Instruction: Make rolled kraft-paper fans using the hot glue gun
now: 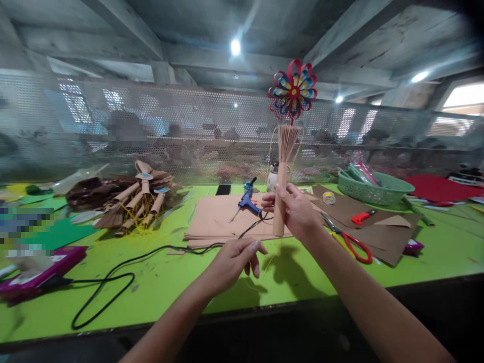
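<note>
Upright in my right hand [297, 209] is a brown pleated paper fan [282, 194], its rolled handle between my thumb and fingers and its folds spreading at the top. A thin yellow cord loops from the fan's upper part. My left hand [240, 259] hovers lower and to the left, over the green table, with loosely bent fingers apart and nothing visible in them. Behind the fan, a blue glue gun [247, 202] rests on a stack of brown paper [212, 217]. A red and blue paper flower [293, 93] shows above the fan; whether they touch, I cannot tell.
Several finished-looking brown paper fans [141, 196] lie piled at left. Scissors [351, 244], a red cutter [363, 217] and a tape roll [328, 198] lie at right, near a green basket [378, 189]. A black cable [124, 257] crosses the green table [181, 297]. Perforated panel [196, 116] stands behind.
</note>
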A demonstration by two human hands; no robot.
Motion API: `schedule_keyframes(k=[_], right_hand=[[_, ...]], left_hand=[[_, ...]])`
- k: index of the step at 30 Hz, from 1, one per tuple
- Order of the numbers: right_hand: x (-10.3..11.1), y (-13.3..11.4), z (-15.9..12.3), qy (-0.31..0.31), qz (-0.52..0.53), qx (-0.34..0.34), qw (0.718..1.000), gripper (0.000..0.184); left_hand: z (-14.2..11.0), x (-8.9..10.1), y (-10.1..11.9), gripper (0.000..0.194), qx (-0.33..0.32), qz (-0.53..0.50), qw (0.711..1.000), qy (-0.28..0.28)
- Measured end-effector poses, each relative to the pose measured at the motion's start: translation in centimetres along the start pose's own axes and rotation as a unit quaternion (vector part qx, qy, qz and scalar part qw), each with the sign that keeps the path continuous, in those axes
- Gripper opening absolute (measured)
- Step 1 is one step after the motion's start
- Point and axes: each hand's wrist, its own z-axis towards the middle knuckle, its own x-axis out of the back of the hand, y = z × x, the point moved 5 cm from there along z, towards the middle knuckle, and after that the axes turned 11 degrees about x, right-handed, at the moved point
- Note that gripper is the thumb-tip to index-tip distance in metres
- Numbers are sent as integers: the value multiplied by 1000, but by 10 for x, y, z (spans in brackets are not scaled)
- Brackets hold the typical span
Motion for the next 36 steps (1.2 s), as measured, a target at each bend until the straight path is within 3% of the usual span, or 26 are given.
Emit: schedule_keyframes(k=[5,10,14,18,20,23,24,27,29,32,36], right_hand=[[-19,-3,-3,-10,56,-1,998,24],[-26,5,-9,2,68,8,998,36],[-30,15,-18,-19,68,-3,998,33],[-30,15,-27,-34,64,8,997,30],[-28,15,-30,-33,59,5,998,30],[-25,17,-33,-35,50,-1,998,30],[-26,18,-34,-39,49,-5,998,30],[-35,23,-38,-65,61,-24,996,29],[-44,25,-42,-86,71,-34,993,29],[-53,30,-47,-113,69,-44,990,29],[-54,41,-49,-139,53,-64,987,29]], left_hand=[[4,-3,-9,47,14,0,1000,13],[3,-22,-22,49,31,-11,999,-11],[5,-40,-33,51,31,-18,999,-34],[-8,-48,-34,51,35,50,997,-40],[-23,-37,-27,43,22,121,992,-18],[-40,9,-5,34,11,149,983,110],[-43,28,4,34,7,134,980,150],[-32,72,39,38,-55,2,979,197],[-11,81,59,42,-98,-100,978,151],[23,68,72,44,-109,-197,974,25],[45,40,59,39,-70,-237,966,-73]])
